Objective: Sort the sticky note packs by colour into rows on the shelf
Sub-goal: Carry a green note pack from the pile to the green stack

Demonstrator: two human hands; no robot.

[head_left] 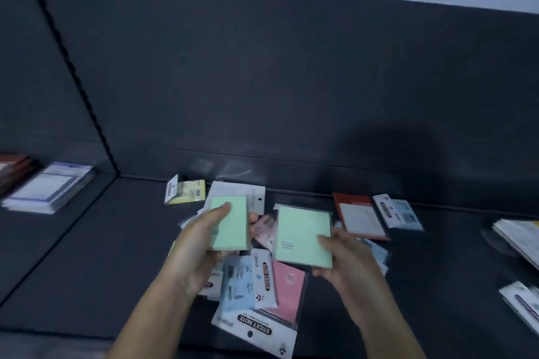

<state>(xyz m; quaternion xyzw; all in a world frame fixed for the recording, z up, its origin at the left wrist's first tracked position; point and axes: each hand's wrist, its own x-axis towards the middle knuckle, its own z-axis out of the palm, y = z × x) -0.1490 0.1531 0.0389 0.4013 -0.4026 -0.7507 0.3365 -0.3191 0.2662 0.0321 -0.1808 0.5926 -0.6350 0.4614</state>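
At the far left of the dark grey matt shelf [87, 256], a reddish-brown stack of packs [11, 166] is cut off by the frame edge and smeared by blur. Just beside it lies a stack of white packs with blue borders [49, 188], also too blurred to read. Nearer the middle, close to the back wall, a yellow sticky note pack with a white header card [186, 191] lies flat, its print illegible. The left hand [201, 245] grasps a mint-green sticky note pack in clear wrap [230, 224], thumb laid across its face and fingertips curling round its right edge from behind. This pack is held above the heap and hides most of a white-carded pack [250, 192] behind it. Between the hands a pink patterned pack [264, 229] shows only as a sliver. The right hand [347, 259] grasps a second mint-green pack [303, 236], thumb pressed on its lower right face, the other fingers hidden beneath. Under both hands lies the loose heap: a pale blue pack [237, 283], a plain pink pack [288, 288] and a white header card printed "STICKY NOTE" [256, 326], all overlapping and partly covered by the forearms. Further right, a red-bordered pack with a white centre [360, 216] lies just beside a light blue pack with a white header [398, 211]. At the right edge a white and yellow stack [519, 237] and a blurred white pack in the corner [522, 303] are both cut off.
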